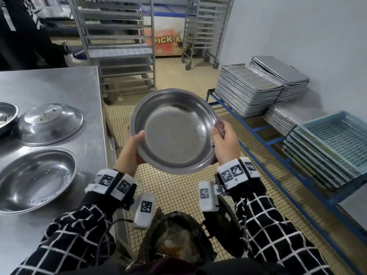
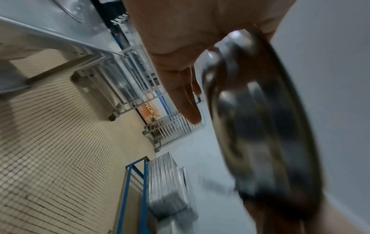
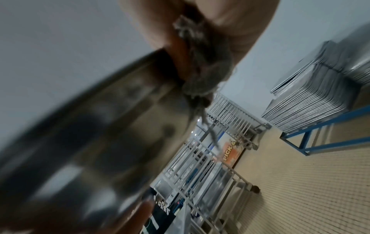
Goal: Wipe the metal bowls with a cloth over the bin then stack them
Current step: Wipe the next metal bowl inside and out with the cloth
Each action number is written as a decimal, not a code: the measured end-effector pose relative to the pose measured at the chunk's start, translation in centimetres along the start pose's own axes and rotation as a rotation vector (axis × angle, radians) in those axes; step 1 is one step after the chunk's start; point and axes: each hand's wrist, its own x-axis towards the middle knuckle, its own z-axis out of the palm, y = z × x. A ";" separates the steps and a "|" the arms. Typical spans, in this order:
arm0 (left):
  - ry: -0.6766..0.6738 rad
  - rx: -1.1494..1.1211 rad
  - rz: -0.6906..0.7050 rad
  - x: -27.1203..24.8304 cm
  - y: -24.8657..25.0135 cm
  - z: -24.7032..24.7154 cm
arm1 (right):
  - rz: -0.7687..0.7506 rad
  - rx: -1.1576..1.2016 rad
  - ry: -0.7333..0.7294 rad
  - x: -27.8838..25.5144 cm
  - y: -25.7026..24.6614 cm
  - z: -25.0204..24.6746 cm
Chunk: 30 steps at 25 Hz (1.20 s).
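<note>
I hold a wide metal bowl (image 1: 174,132) tilted toward me above the floor, just beyond the bin (image 1: 174,237). My left hand (image 1: 132,147) grips its left rim, thumb inside and fingers behind. My right hand (image 1: 224,141) grips the right rim with a dark cloth (image 1: 219,126) bunched between palm and rim. In the left wrist view the bowl's underside (image 2: 260,118) shows blurred beside my fingers (image 2: 186,101). The cloth (image 3: 202,68) hangs against the bowl (image 3: 100,134) in the right wrist view. One bowl (image 1: 37,175) stands upright on the steel table (image 1: 59,86); another (image 1: 51,124) lies upside down there.
A third bowl (image 1: 7,116) with residue shows at the table's left edge. Tray racks (image 1: 119,46) stand ahead on the tiled floor. Stacked metal trays (image 1: 248,90) and blue crates (image 1: 333,143) sit on a blue frame at the right. A person in dark clothes (image 1: 25,30) stands far left.
</note>
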 end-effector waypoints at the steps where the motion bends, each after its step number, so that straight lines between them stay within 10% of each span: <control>1: -0.056 -0.019 -0.006 0.2 0.8 -0.7 | -0.021 -0.048 -0.075 0.4 -0.1 -0.6; 8: 0.199 0.091 0.032 -0.7 -0.2 1.6 | -0.016 -0.045 0.110 -0.6 0.3 1.7; 12: 0.105 0.277 -0.116 -1.2 -2.2 2.8 | 0.036 0.066 0.211 -1.6 0.6 3.3; 20: -0.128 0.093 -0.080 0.1 3.4 -0.6 | -0.115 -0.155 -0.155 1.1 -0.4 -2.0; 30: 0.228 0.442 0.213 -0.3 3.3 1.6 | 0.041 -0.144 -0.122 -2.5 3.5 3.3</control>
